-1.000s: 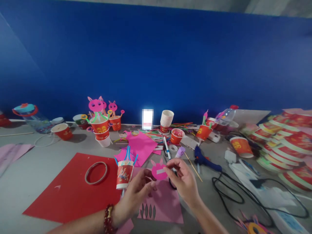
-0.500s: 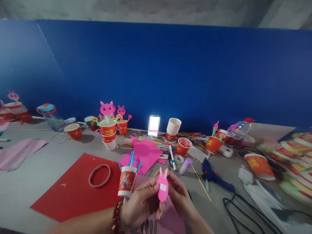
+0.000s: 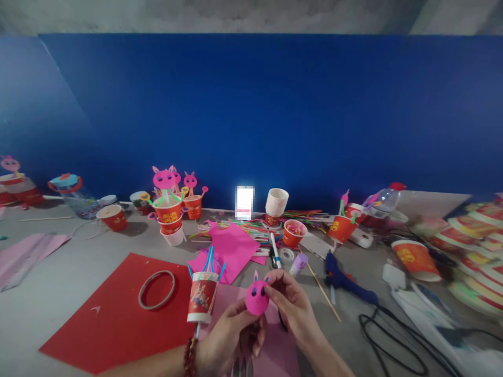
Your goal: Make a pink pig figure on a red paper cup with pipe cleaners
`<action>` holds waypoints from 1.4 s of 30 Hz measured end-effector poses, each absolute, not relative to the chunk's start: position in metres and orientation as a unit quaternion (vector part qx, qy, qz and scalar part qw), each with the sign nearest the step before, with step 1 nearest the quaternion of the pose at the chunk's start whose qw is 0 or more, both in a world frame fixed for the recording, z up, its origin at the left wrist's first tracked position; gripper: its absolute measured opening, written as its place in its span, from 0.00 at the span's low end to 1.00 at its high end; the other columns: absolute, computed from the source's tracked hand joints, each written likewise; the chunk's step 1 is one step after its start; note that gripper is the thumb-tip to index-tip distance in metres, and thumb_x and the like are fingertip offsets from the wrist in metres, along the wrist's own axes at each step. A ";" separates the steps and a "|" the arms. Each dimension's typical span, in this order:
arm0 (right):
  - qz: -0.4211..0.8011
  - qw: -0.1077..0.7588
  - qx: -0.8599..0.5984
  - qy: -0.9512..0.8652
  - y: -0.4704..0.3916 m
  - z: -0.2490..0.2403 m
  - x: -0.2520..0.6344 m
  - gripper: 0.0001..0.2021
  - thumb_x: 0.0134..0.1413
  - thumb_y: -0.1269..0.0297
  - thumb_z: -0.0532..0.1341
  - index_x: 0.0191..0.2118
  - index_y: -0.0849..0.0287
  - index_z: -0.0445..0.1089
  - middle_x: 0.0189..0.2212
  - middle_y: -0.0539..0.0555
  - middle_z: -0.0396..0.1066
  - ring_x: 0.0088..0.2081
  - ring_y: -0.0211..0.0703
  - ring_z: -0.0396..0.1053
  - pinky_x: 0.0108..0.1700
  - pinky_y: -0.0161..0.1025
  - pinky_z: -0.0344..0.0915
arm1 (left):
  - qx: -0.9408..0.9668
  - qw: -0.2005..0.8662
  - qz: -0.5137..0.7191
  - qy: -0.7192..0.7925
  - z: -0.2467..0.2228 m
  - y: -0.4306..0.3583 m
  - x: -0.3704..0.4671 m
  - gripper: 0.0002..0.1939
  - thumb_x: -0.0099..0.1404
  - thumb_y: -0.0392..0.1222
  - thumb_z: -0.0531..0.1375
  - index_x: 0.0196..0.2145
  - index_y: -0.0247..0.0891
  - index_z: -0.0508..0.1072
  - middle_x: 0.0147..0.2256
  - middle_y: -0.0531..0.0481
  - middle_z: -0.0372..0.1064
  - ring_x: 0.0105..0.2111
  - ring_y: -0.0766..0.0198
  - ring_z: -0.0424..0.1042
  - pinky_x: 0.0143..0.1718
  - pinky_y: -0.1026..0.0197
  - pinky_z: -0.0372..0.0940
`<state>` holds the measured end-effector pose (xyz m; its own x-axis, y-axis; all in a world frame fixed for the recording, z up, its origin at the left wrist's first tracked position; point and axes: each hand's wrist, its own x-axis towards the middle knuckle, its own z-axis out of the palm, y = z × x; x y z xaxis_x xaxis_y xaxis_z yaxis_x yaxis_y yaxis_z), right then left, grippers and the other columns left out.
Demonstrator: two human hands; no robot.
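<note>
A pink paper animal face [image 3: 257,305] with two upright ears and dark eyes is held up in front of me. My left hand [image 3: 234,330], a red bead bracelet at its wrist, pinches the face at its lower edge. With thumb and fingers, my right hand [image 3: 293,301] grips the upper right side near the ear and eye. Just left of my hands is a red printed paper cup [image 3: 203,299] with blue strips sticking up from it. Beneath the hands lies a light pink sheet [image 3: 275,348].
Left is a red sheet [image 3: 118,314] bearing a tape ring [image 3: 157,289]. Behind are decorated cups [image 3: 170,214], bright pink paper [image 3: 236,248], and stacked white cups [image 3: 277,201]. A glue stick [image 3: 298,264], wooden stick [image 3: 324,290], blue glue gun [image 3: 348,283] and black cord [image 3: 369,335] lie right.
The pink face has turned over: its back with a white patch showed before, and now the side with eyes faces me. My right hand has shifted up to its ear side.
</note>
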<state>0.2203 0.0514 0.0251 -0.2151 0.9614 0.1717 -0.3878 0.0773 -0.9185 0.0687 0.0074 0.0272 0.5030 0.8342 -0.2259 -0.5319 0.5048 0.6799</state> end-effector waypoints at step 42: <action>0.088 0.488 -0.323 -0.806 0.029 0.038 0.213 0.12 0.58 0.76 0.59 0.45 0.54 0.68 0.37 0.56 0.73 0.38 0.48 0.71 0.40 0.45 0.70 | 0.309 0.595 0.622 0.404 0.029 0.012 0.064 0.17 0.53 0.48 0.72 0.37 0.39 0.74 0.33 0.53 0.73 0.34 0.64 0.73 0.38 0.64 0.70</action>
